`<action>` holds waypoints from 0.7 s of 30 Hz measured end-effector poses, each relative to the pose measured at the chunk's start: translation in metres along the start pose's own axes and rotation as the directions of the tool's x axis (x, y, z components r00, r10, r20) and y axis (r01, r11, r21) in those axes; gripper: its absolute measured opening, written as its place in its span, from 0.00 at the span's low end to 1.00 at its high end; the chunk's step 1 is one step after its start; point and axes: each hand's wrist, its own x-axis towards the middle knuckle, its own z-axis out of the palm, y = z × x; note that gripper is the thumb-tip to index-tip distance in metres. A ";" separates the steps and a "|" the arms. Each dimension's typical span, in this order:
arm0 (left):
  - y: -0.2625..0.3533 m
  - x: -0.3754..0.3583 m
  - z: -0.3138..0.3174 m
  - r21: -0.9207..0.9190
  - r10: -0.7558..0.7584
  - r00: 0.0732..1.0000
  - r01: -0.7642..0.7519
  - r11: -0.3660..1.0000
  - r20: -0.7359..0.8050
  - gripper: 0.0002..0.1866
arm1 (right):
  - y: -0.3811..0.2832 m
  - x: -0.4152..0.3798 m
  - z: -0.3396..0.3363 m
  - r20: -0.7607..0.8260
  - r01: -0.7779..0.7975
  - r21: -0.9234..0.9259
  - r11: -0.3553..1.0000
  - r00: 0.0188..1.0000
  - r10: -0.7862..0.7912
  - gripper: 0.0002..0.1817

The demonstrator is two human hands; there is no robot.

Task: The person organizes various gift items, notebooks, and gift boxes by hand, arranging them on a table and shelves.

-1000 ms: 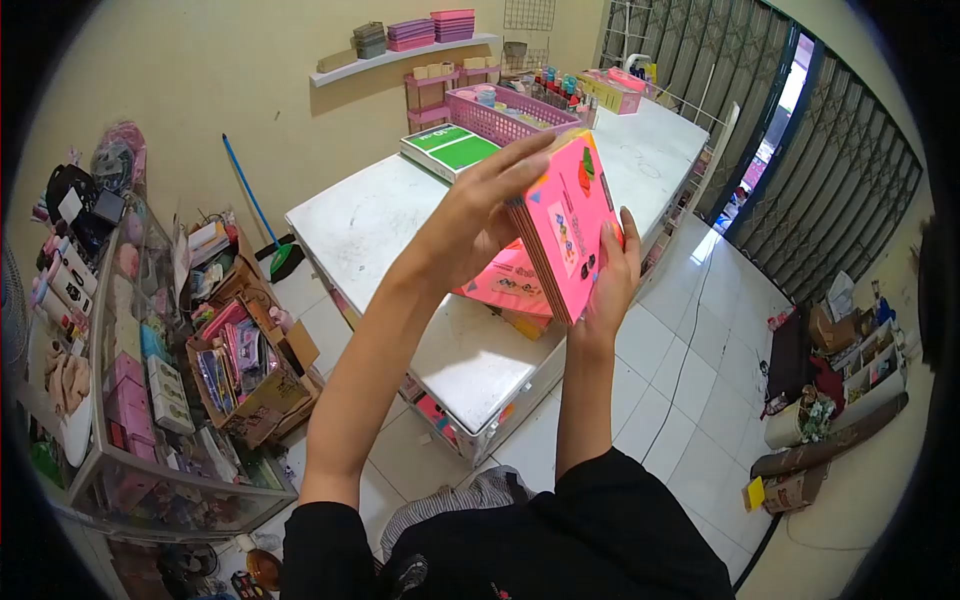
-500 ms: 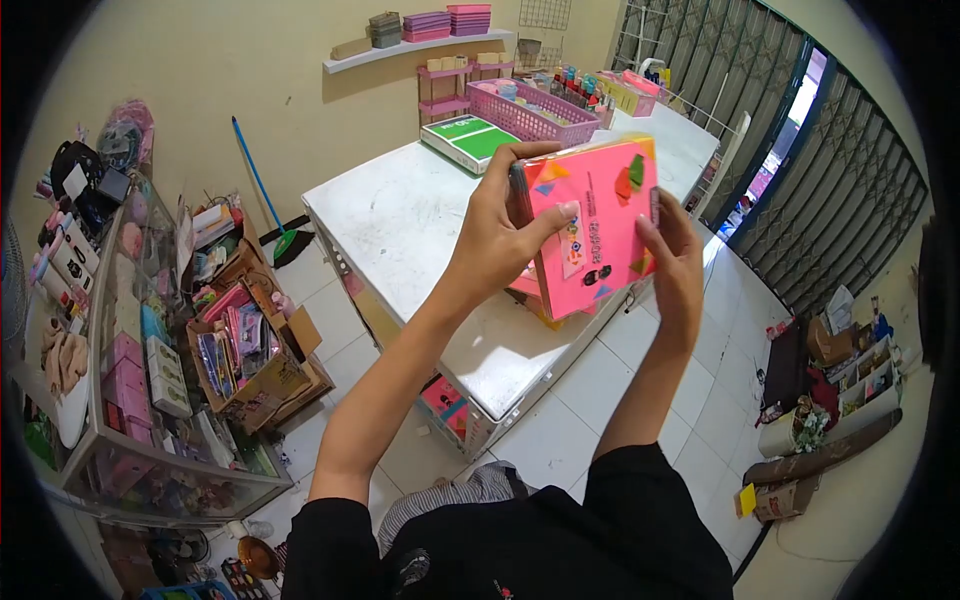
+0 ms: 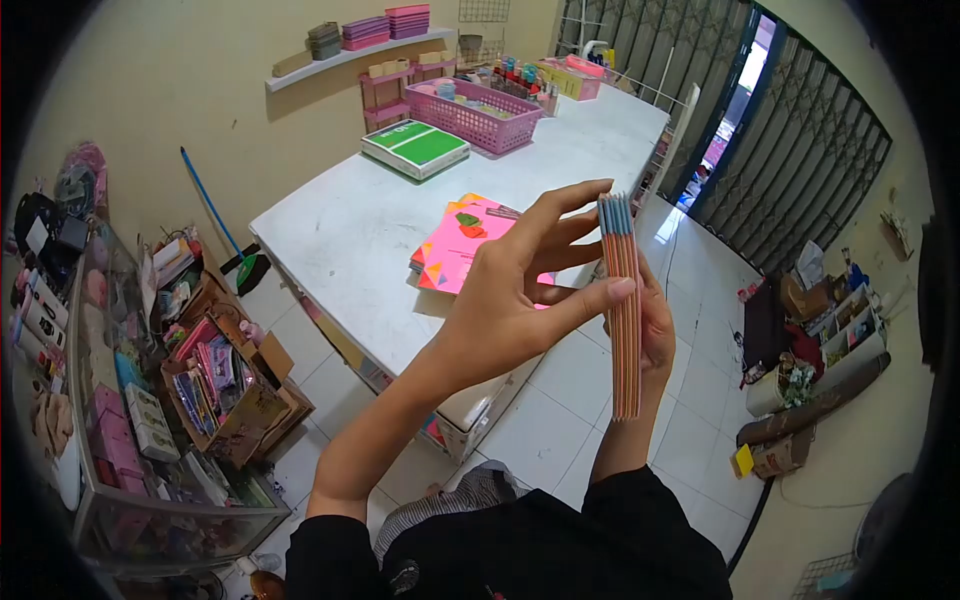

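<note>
I see both hands up at chest height w/ a thin stack of notebooks (image 3: 622,300) held edge-on to the cam. Left hand (image 3: 510,300) grips it from the near side, fingers spread, thumb pressed on the edge; right hand (image 3: 655,335) closed round the back, mostly hidden. Stack's off the white table (image 3: 340,240). More pink notebooks (image 3: 462,250) lie flat on that table behind. My read: one batch picked + squared, table pile not yet handled. Pink basket (image 3: 485,105) far end.
</note>
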 end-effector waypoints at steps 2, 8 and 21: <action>0.000 -0.001 0.001 0.039 -0.030 1.000 0.030 0.999 -0.009 0.30 | 0.001 -0.005 0.000 0.003 -0.030 0.055 0.998 1.000 0.030 0.25; -0.003 -0.001 -0.002 0.023 -0.073 0.997 0.074 0.997 -0.033 0.30 | 0.009 -0.010 0.019 -0.364 -0.067 -0.042 0.997 0.930 0.047 0.20; 0.012 -0.118 -0.122 0.044 0.284 0.547 -0.409 0.912 -0.788 0.17 | 0.030 -0.108 -0.114 0.016 -0.062 0.440 0.896 0.998 0.062 0.26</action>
